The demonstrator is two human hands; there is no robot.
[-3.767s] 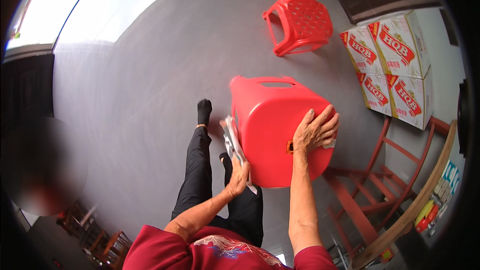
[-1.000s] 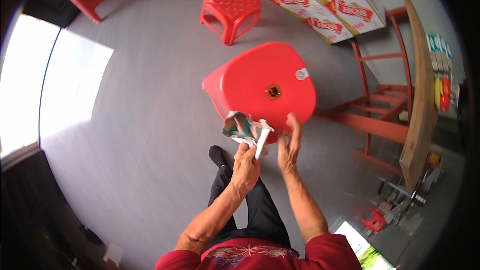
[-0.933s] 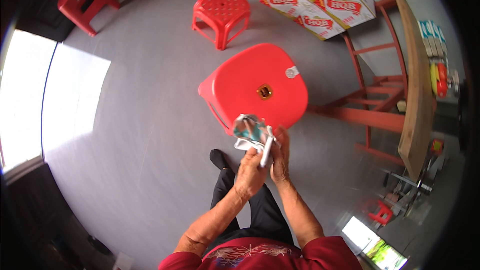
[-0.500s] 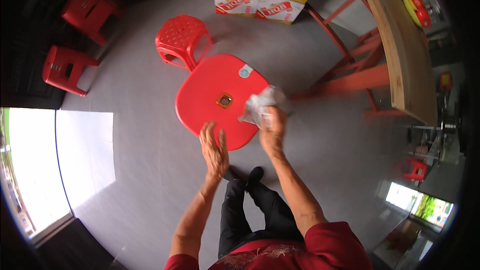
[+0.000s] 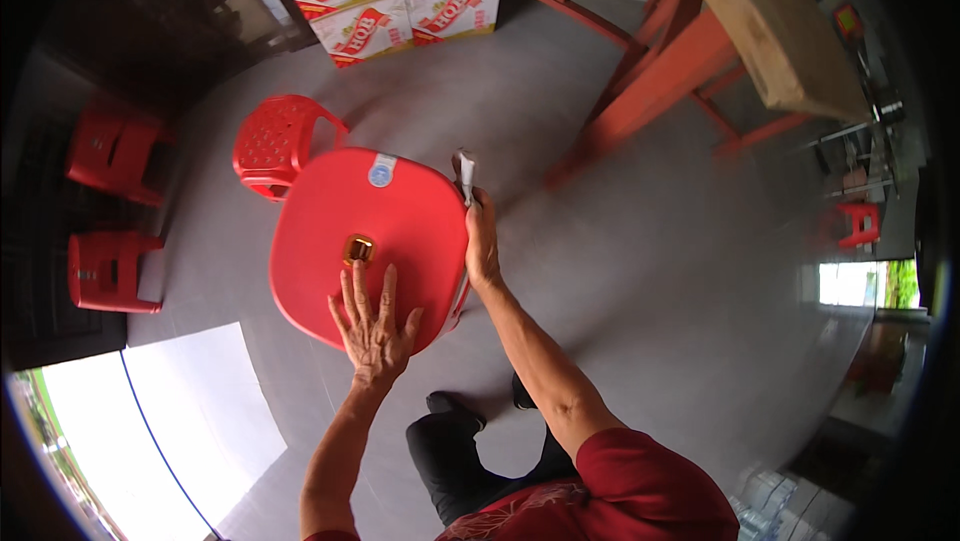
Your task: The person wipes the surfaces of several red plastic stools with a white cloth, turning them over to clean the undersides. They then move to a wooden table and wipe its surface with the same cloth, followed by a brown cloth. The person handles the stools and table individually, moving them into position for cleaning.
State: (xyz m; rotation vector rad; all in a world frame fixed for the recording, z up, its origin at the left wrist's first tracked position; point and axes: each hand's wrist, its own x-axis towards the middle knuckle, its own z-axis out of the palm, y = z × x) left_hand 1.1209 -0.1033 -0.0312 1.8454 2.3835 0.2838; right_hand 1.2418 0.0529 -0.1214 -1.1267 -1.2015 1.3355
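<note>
A red rounded-square stool (image 5: 400, 231) stands in front of me, with a gold-framed square piece at the middle of its top and a round sticker near its far edge. My left hand (image 5: 375, 336) lies flat on the near part of the top, fingers spread, the tips close to the gold frame. At the stool's right edge, my right hand (image 5: 482, 241) is closed around a crumpled grey-white cloth (image 5: 467, 176), which sticks up past the fingers. Whether it is fabric or thin plastic is hard to make out.
Behind the stool is a red plastic stool with a perforated seat (image 5: 275, 141). Two more red stools (image 5: 115, 266) stand at left. White and red cartons (image 5: 450, 11) are stacked at the back. A wooden tabletop (image 5: 780, 51) on red legs (image 5: 650, 71) is at right.
My left hand has come down flat onto the stool top. My right hand, with the cloth, has moved off the top to its right edge. The view has turned and shifted.
</note>
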